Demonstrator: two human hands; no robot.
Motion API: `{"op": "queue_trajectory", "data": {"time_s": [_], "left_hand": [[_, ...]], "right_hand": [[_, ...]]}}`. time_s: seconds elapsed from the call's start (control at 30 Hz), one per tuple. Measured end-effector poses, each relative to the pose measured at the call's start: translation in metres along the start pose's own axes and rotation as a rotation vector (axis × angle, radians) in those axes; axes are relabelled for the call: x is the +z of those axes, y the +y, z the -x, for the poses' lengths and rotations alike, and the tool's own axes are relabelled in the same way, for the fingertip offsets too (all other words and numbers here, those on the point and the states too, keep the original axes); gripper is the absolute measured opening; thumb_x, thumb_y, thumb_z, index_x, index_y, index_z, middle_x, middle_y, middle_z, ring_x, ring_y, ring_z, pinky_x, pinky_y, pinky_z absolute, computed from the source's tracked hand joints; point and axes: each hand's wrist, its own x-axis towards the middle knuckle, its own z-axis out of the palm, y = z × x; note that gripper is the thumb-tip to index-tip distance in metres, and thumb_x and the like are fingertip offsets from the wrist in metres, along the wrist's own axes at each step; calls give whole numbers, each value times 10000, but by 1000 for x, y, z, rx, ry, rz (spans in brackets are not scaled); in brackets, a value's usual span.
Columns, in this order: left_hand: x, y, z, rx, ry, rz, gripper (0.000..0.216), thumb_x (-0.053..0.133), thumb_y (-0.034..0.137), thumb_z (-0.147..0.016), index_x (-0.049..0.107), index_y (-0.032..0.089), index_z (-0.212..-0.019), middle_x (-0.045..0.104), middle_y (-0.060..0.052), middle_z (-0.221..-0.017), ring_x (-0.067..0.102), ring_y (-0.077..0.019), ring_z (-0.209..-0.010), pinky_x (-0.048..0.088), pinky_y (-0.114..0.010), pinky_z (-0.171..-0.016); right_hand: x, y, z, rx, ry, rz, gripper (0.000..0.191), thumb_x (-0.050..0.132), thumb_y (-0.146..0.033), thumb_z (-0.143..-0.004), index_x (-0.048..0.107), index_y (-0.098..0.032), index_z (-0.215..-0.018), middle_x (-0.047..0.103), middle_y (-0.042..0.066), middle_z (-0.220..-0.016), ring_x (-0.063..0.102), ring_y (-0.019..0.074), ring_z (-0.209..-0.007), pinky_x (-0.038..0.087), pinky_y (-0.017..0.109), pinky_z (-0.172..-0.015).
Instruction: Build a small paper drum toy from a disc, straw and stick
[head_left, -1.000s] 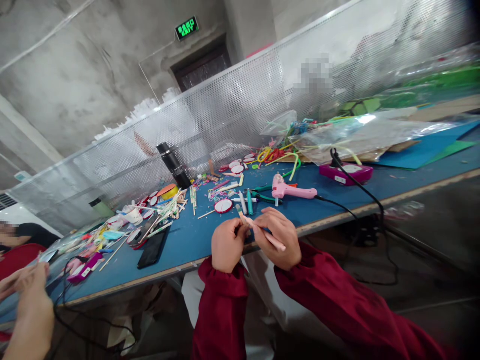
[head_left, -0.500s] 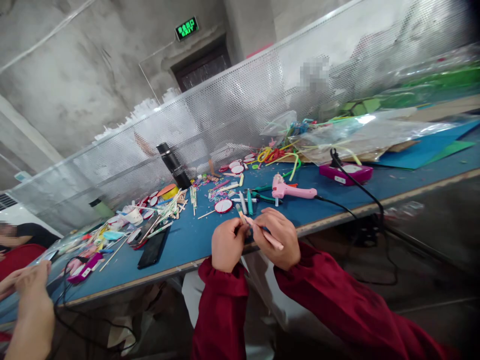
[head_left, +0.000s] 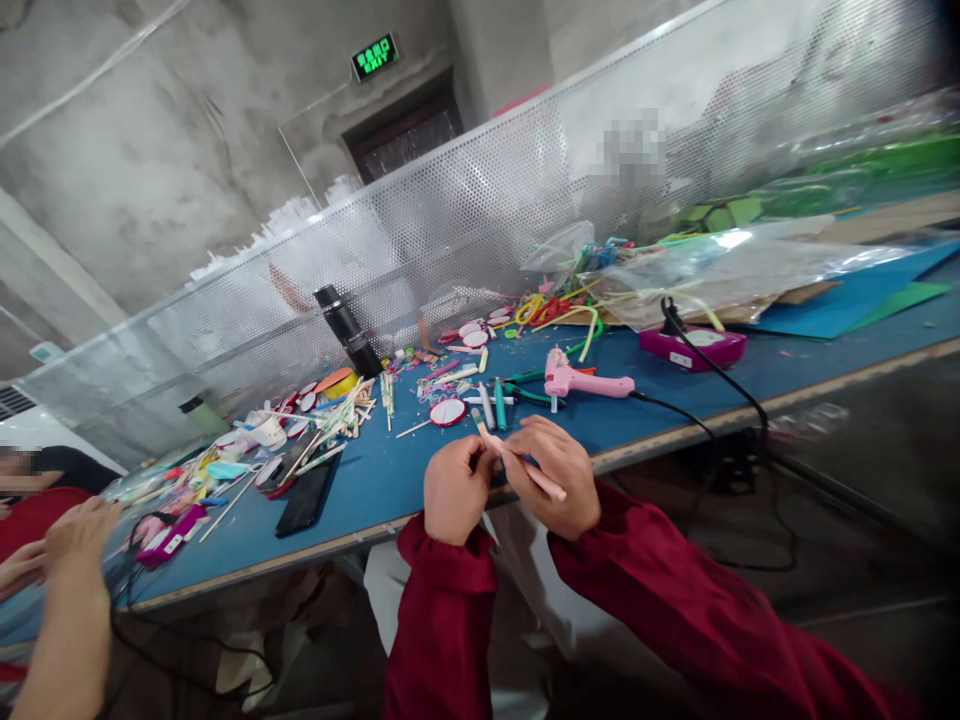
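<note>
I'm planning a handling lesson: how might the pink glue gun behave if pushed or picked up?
The pink glue gun probably feels stiff; its body looks like moulded plastic. It would likely slide or pivot rather than roll, given its angled shape. The black cord trailing from it may tug.

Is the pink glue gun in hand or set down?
Set down: the pink glue gun lies on the blue tabletop, beyond the left hand and right hand.

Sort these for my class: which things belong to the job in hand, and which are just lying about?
Apparently in the job:
pale stick, at the left hand
slim pink item, in the right hand

Apparently lying about:
pink glue gun
black bottle
black phone
</note>
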Motion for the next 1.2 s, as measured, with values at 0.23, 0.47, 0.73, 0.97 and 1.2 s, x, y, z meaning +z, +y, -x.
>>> {"op": "queue_trajectory", "data": {"time_s": [0.23, 0.47, 0.73, 0.97, 1.2], "left_hand": [[0, 0, 0, 22, -3, -2, 260, 521, 302, -915, 561, 190, -684, 568, 8, -668, 481, -134, -662, 309, -252, -624], [-2, 2, 2, 27, -20, -4, 274, 495, 338, -933, 532, 205, -697, 597, -14, -702, 505, -160, -689, 316, -276, -636], [0, 1, 1, 20, 3, -12, 247, 521, 307, -916, 576, 194, -703, 582, 6, -683, 481, -131, -662, 311, -247, -625], [-1, 1, 2, 24, 8, -5, 220, 530, 285, -912, 592, 192, -723, 584, 13, -681, 475, -125, -655, 305, -245, -618], [-1, 1, 1, 25, 8, -5, 253, 525, 310, -920, 586, 190, -705, 573, 12, -672, 475, -125, -654, 305, -245, -618]], "right_hand": [[1, 2, 2, 49, -19, 35, 137, 580, -97, -804, 549, -228, -777, 641, 26, -713, 588, 182, -682, 511, 414, -815], [1, 0, 2, 33, 37, -1, 139, 582, -96, -798, 571, -234, -810, 653, 14, -729, 601, 177, -685, 516, 421, -844], [2, 3, 4, 53, -15, 28, 137, 592, -96, -814, 562, -229, -821, 656, 32, -754, 594, 188, -716, 506, 414, -816], [0, 2, 4, 74, -50, 13, 115, 595, -116, -826, 574, -226, -851, 660, 39, -779, 594, 193, -747, 503, 399, -798], [1, 3, 6, 87, -45, 9, 123, 590, -103, -827, 561, -222, -834, 648, 41, -781, 577, 190, -755, 494, 395, -804]]}}
